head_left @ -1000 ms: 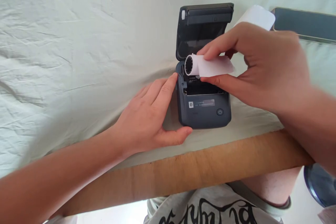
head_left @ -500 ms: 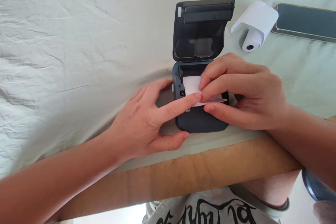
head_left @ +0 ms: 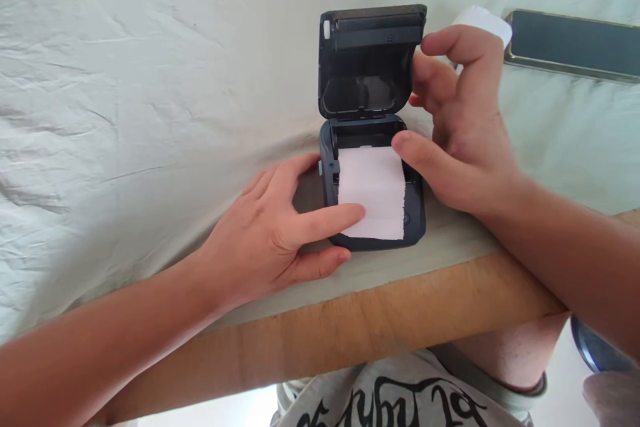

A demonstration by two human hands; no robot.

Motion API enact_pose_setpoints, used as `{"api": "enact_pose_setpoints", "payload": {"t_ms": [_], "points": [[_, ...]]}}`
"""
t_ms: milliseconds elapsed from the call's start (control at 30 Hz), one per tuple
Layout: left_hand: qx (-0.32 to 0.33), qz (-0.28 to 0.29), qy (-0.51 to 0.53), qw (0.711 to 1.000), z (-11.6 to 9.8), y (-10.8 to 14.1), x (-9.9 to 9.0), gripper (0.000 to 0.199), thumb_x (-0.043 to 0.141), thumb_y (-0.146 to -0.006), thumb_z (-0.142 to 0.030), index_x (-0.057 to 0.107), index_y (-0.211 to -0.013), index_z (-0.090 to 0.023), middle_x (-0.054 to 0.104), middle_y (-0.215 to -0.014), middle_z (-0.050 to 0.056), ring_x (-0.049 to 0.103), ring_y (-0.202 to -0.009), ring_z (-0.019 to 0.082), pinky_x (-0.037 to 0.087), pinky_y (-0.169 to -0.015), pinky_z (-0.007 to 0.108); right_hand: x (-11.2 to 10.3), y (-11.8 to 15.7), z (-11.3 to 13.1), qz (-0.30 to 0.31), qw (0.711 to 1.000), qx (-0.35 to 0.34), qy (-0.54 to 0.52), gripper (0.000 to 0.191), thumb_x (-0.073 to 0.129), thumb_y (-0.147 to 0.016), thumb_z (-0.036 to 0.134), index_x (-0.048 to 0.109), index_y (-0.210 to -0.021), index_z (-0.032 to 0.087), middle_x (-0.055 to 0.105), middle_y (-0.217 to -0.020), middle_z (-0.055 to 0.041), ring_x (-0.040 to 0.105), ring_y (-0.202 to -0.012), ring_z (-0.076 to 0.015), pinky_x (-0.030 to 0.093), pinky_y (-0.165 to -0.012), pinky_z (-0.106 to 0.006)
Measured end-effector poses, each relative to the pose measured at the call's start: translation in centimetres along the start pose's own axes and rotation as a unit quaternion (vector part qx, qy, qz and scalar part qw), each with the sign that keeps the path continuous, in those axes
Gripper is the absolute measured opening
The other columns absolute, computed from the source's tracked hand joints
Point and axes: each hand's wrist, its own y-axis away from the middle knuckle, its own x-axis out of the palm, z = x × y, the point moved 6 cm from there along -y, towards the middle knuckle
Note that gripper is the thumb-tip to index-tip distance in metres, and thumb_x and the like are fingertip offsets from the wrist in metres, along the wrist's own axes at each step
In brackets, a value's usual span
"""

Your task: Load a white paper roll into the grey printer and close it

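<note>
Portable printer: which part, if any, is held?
Left hand braces the printer at left, index finger on the paper; right hand has fingers at the right edge of the open lid, grip unclear.

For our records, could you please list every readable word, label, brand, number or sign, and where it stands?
No text reads clearly.
Grey garment: large black lettering, partly cut off, not legible with certainty.
Round button: faint mark, too dim to read.
Raised lid: mark too small to read.
</note>
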Motion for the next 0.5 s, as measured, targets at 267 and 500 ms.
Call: {"api": "enact_pose_setpoints", "payload": {"t_ms": [267,500], "points": [[0.008,0.002,0.002,1.000,0.0,0.2,-0.1,0.040,0.067,-0.120,-0.057,0.077,-0.158,-0.055,0.058,-0.185,0.012,0.075,-0.149,0.042,0.071,-0.118,0.072,-0.4,0.3,0.4,-0.060,0.997,0.016,-0.055,0.049,0.056,-0.120,0.076,0.072,-0.140,0.035,0.084,-0.151,-0.0057,0.080,-0.145,-0.0277,0.066,-0.130,-0.050],[-0.034,-0.002,0.020,0.999,0.4,-0.3,0.2,0.067,0.063,-0.117,-0.074,0.064,-0.178,-0.044,0.068,-0.175,0.015,0.075,-0.156,0.043,0.070,-0.126,0.071,0.3,0.4,-0.9,0.084,0.996,0.005,-0.014,0.042,0.067,-0.120,0.064,0.078,-0.149,0.035,0.086,-0.152,-0.0044,0.084,-0.136,-0.0289,0.076,-0.111,-0.049]]}}
